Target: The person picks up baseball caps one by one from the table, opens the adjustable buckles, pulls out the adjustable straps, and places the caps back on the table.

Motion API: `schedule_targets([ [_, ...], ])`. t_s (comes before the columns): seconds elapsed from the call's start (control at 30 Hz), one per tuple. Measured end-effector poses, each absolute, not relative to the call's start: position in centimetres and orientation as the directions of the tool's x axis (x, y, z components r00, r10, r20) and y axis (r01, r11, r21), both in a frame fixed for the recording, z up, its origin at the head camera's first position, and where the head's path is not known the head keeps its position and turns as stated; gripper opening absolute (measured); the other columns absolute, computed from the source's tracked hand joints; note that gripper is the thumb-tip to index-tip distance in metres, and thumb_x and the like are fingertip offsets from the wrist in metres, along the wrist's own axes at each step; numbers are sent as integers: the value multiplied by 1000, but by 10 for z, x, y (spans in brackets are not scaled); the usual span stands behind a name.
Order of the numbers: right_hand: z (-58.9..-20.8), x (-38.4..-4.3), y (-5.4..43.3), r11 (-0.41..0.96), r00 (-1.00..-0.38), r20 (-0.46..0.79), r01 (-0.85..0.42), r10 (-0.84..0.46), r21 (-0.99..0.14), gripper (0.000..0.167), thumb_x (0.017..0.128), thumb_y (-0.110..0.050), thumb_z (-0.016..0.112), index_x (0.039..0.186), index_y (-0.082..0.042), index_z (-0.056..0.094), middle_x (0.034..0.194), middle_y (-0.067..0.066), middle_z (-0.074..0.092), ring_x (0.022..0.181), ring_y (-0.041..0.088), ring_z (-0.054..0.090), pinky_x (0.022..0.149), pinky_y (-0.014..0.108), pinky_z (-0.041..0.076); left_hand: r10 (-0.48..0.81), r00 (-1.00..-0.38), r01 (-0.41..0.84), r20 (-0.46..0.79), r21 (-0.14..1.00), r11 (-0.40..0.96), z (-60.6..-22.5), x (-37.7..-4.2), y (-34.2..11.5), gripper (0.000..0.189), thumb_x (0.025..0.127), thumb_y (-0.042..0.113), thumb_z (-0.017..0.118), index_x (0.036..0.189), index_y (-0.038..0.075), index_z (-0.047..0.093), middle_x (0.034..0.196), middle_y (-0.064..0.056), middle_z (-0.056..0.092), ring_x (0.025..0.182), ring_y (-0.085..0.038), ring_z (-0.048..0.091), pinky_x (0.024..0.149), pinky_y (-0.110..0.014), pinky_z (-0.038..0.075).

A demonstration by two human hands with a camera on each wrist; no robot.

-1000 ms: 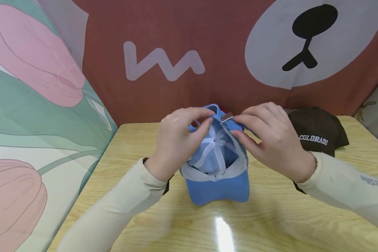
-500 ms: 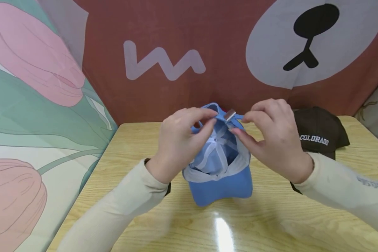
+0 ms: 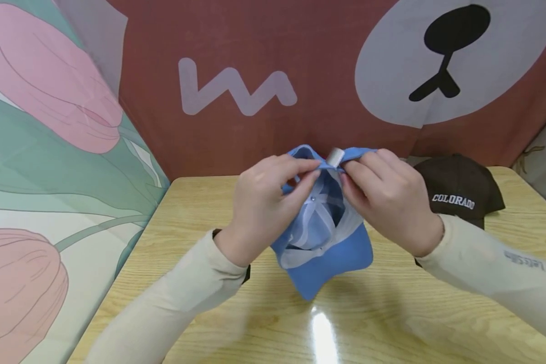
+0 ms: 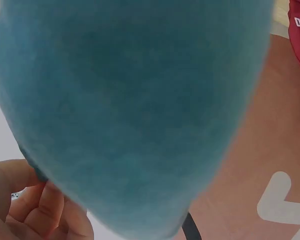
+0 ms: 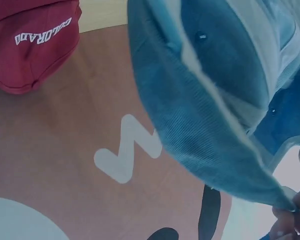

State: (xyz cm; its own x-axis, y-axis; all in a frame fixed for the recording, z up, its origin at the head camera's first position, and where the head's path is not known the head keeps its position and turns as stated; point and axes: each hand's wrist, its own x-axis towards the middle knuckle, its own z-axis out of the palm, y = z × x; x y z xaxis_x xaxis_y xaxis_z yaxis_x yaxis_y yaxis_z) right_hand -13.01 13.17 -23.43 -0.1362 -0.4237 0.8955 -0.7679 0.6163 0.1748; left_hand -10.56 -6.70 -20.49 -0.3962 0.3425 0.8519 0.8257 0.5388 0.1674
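A light blue baseball cap [image 3: 334, 260] is held over the table in the head view, its inside turned up and its brim toward me. My left hand [image 3: 269, 199] pinches the back edge of the cap between thumb and forefinger. Close beside it, my right hand [image 3: 391, 197] pinches the back strap [image 3: 357, 151] by a metal buckle [image 3: 335, 157]. The cap [image 4: 130, 110] fills most of the left wrist view, blurred. In the right wrist view the cap [image 5: 205, 135] shows its lining, with fingers [image 5: 285, 225] at its lower corner.
A dark brown cap [image 3: 459, 187] lettered COLORADO lies at the right of the wooden table [image 3: 200, 212]. A red cap [image 5: 37, 50] with the same lettering appears in the right wrist view. A printed bear cloth [image 3: 255, 136] hangs behind the table.
My right hand has shifted its grip and moved left, closer to the left hand. The buckle has tilted more upright, and the cap's brim has swung so one corner points down.
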Motion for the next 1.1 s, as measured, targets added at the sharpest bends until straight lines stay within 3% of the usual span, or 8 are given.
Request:
schedule_targets([
  [0.2, -229, -135, 135, 613, -166, 887, -776, -430, 152, 33, 103, -18, 46, 87, 8, 60, 73, 19, 56, 60, 31, 52, 53, 43, 48, 342, -374, 833, 862, 150, 532, -207, -108, -66, 11, 85, 3, 73, 95, 0, 75, 77, -5, 69, 62, -15, 57, 59, -23, 46],
  [0.4, -226, -139, 139, 609, -203, 862, -780, -464, 145, 38, 103, -23, 46, 87, 8, 59, 70, 18, 53, 58, 28, 49, 51, 40, 48, 333, -391, 828, 858, 170, 535, -213, -116, -63, 11, 85, 7, 75, 94, 1, 75, 80, -5, 70, 64, -14, 58, 60, -21, 47],
  [0.63, -222, -139, 140, 607, -228, 823, -777, -521, 169, 14, 91, -3, 64, 84, 7, 58, 68, 16, 50, 56, 26, 46, 49, 36, 45, 306, -402, 806, 863, 175, 565, -221, -123, -60, 11, 88, 11, 73, 94, 2, 74, 81, -5, 70, 66, -16, 59, 60, -23, 47],
  [0.9, -217, -138, 139, 606, -235, 808, -775, -540, 180, 16, 83, 7, 64, 76, 3, 51, 62, 11, 44, 51, 22, 42, 45, 33, 39, 296, -399, 805, 868, 177, 566, -224, -124, -59, 11, 88, 11, 73, 95, 2, 74, 81, -5, 69, 63, -17, 56, 57, -25, 45],
  [1.1, -211, -132, 140, 600, -289, 760, -783, -582, 162, 24, 78, 11, 72, 76, 2, 50, 63, 10, 44, 52, 18, 41, 47, 31, 40, 301, -394, 814, 869, 178, 553, -224, -123, -60, 11, 88, 11, 72, 95, 2, 74, 80, -5, 69, 62, -16, 55, 57, -25, 44],
])
